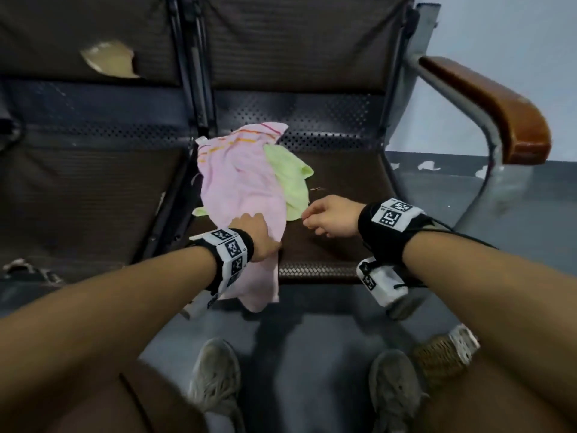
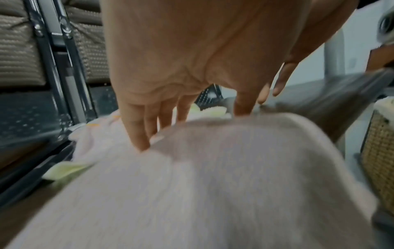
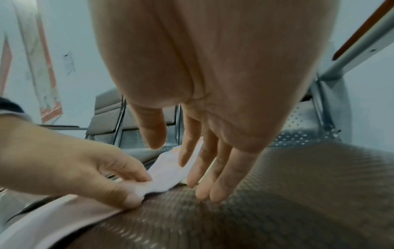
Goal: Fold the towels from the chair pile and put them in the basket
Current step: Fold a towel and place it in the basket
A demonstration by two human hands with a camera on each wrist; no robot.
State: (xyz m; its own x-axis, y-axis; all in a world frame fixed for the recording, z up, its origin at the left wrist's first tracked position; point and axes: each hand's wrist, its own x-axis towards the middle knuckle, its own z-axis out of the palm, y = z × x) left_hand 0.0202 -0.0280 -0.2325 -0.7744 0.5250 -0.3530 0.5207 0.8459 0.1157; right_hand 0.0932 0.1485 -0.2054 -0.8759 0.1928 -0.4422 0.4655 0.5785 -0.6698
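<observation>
A pink towel (image 1: 240, 182) with orange stripes lies crumpled on the dark chair seat (image 1: 346, 179), its near end hanging over the front edge. A light green towel (image 1: 290, 179) lies partly under it, showing at its right side. My left hand (image 1: 259, 239) pinches a fold of the pink towel (image 3: 166, 176) near the seat's front, thumb and fingers closed on the cloth. My right hand (image 1: 307, 218) hovers just right of the towels, fingers (image 3: 221, 185) relaxed and holding nothing. A woven basket (image 1: 443, 354) stands on the floor at the lower right, mostly hidden by my right arm.
A wooden armrest (image 1: 487, 107) on a metal frame bounds the seat on the right. A second seat with a torn backrest (image 1: 109, 60) adjoins on the left. My shoes (image 1: 215, 379) stand on the grey floor in front of the chair.
</observation>
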